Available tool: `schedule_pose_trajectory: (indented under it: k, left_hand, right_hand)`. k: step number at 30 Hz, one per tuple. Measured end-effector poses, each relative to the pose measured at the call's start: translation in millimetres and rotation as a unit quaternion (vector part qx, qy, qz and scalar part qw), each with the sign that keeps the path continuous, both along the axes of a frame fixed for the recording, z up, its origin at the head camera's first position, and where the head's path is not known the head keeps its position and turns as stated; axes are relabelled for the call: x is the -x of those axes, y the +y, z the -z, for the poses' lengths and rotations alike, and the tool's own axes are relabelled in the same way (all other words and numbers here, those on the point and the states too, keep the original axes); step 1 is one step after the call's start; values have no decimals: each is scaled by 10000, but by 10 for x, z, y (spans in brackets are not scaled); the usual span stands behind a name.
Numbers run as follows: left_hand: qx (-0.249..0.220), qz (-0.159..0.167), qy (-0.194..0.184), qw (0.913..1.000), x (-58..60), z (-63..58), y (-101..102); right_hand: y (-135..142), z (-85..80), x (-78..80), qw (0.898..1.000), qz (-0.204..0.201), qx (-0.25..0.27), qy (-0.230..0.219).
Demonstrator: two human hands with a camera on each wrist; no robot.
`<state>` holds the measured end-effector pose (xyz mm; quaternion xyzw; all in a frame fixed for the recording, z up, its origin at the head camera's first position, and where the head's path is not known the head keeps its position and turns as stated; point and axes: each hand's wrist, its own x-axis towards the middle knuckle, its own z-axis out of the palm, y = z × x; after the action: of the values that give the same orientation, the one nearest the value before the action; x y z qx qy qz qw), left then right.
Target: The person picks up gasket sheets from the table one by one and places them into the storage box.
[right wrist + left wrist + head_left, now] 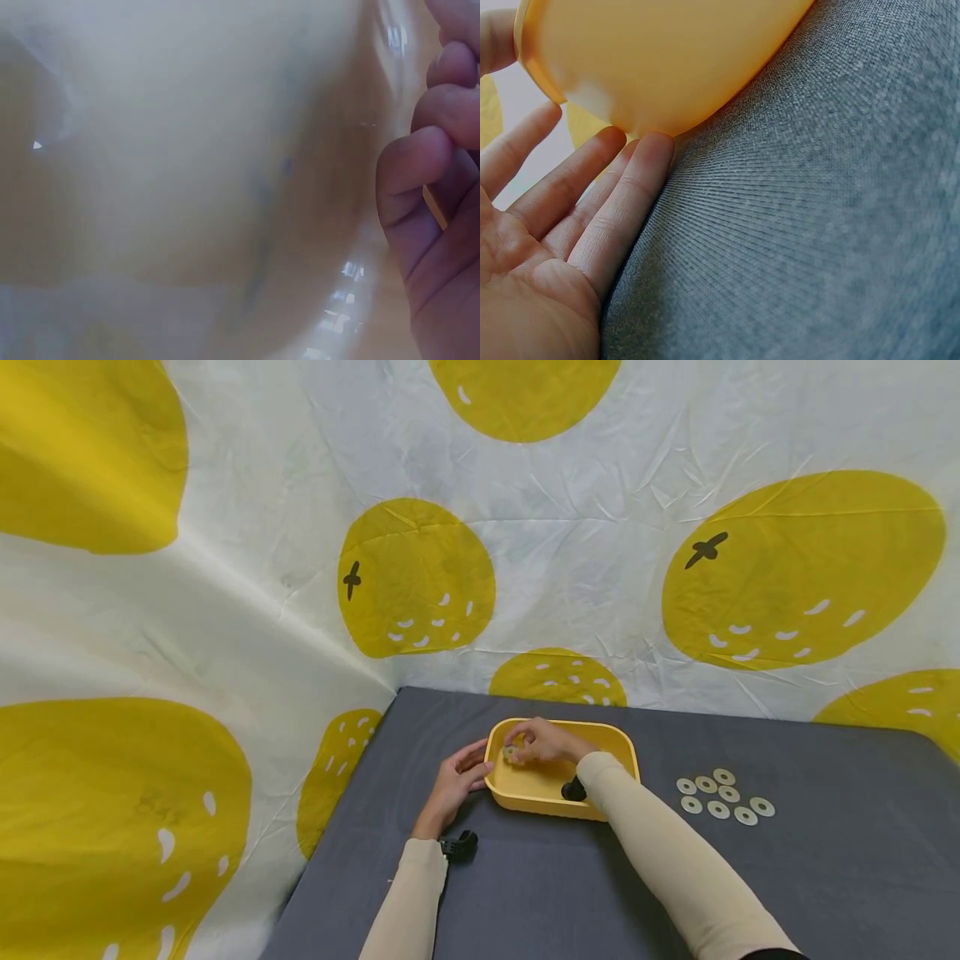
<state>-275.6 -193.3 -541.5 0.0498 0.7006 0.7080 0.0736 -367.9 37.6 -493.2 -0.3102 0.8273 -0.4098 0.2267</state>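
Note:
A yellow plastic tray (558, 806) with raised walls stands on the dark cloth. Against its left end rests my left hand (452, 783); in the left wrist view several straight fingers (619, 202) touch the outer wall (667, 60). My right hand (546, 742) reaches inside the tray near its left end and pinches a flat metal washer (510, 752) between thumb and fingertips. In the right wrist view the right hand's fingers (420, 169) are curled at the right edge, and the washer cannot be made out there.
To the tray's right, several washers (728, 793) with centre holes lie loosely grouped on the grey-covered table (540, 893). A white curtain (585, 568) with yellow fruit prints hangs along the back and left. A black wrist camera (461, 846) sits on the left wrist.

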Motion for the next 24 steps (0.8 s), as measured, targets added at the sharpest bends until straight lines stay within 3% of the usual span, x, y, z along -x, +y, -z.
schedule_pose_trajectory:
  k: [7,13,19,24]
  left_hand:
    - [-11,17,-5,10000,2,6,3]
    - [-15,-13,-7,10000,-6,5,13]
    - [-13,-26,11,10000,-16,1,14]
    - [3,-60,18,10000,-14,-30,8]
  right_hand:
    - [-32,48,-16,9996,123,57,-252]
    - [-31,37,-35,9997,129,31,-194]
    - [75,-50,-23,9999,133,28,94]
    - [254,-256,-34,9993,217,231,221]
